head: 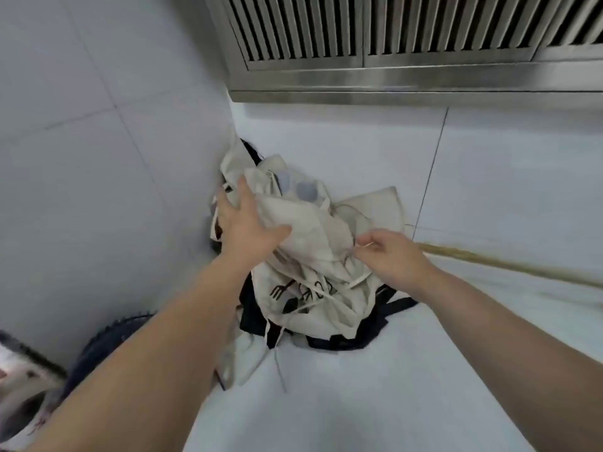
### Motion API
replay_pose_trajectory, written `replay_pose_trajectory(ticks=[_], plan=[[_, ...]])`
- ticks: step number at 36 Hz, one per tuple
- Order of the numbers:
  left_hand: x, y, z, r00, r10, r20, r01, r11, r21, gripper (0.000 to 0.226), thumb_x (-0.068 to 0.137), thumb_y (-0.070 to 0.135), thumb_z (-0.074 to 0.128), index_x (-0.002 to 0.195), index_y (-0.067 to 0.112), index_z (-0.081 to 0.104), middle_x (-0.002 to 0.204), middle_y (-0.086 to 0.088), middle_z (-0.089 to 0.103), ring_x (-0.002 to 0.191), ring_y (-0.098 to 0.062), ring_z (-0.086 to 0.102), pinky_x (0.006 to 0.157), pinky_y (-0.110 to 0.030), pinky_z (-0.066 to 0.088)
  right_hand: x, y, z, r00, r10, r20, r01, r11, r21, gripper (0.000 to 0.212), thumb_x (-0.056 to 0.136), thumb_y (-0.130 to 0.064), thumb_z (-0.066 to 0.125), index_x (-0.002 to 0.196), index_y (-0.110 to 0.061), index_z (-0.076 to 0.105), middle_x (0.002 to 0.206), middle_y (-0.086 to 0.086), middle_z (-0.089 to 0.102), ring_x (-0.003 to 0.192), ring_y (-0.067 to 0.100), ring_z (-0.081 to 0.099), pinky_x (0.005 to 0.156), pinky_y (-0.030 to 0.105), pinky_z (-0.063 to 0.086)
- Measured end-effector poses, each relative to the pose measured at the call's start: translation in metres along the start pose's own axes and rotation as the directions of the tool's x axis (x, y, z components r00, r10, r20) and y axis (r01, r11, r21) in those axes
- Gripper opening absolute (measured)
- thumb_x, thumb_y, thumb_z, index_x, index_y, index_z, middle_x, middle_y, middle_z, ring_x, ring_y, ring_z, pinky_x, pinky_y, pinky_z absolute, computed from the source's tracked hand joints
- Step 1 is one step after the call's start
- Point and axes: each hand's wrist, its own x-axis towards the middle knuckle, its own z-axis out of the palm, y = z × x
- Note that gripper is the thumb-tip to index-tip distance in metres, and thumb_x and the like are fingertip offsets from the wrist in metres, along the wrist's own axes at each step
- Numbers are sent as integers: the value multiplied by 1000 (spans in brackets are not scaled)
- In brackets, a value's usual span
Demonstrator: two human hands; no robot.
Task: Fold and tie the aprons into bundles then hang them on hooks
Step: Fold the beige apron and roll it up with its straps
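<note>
White tiled walls (81,158) met in a corner, with a slatted steel hood (391,76) jutting out overhead and open wall to the right, crossed only by a yellowish pole (489,261). A bunch of cream aprons (310,230) hung in that corner over a dark apron (251,308). The left hand (248,223) lay on the cream cloth, fingers spread. The right hand (391,256) pinched a thin tie string (367,245). A black fork print (277,291) showed; the lettering beside it was unreadable.

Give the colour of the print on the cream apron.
Black: the print, a fork shape among it, on the cream apron. Head view shows it best.
</note>
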Motion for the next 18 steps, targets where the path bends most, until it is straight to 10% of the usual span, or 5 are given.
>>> replay_pose_trajectory(ticks=[4, 8, 15, 18], plan=[[28, 5, 8, 993, -42, 113, 37, 998, 46, 101, 81, 30, 74, 154, 21, 4, 158, -14, 8, 143, -31, 20, 112, -41, 30, 16, 0, 1, 998, 59, 35, -60, 998, 35, 39, 93, -31, 54, 130, -17, 53, 129, 1, 54, 110, 14, 50, 86, 23, 34], [30, 6, 21, 970, 10, 244, -16, 1000, 22, 30, 89, 22, 63, 112, 4, 66, 107, -13, 65, 101, -29, 61, 86, -40, 49, 28, -2, 5, 997, 69, 16, -70, 997, 36, 32, 94, -38, 51, 119, -19, 58, 111, -5, 58, 99, 12, 52, 89, 28, 42], [-25, 18, 20, 784, 184, 592, 65, 925, -373, 12, 83, 27, 73, 94, 23, 77, 80, 14, 73, 79, 1, 66, 70, -12, 49, 28, -7, 14, 867, 319, 382, -485, 714, 505, 65, 85, -66, 47, 136, -26, 41, 119, 14, 57, 107, 34, 56, 76, 41, 54], [-55, 15, 14, 650, 238, 722, 4, 949, -317, 13, 80, 29, 75, 93, 29, 77, 95, 7, 75, 93, -1, 65, 91, -23, 50, 18, -7, 20, 833, 331, 443, -550, 586, 596, 32, 91, -23, 61, 118, -9, 53, 104, 14, 62, 92, 28, 64, 64, 35, 54]])
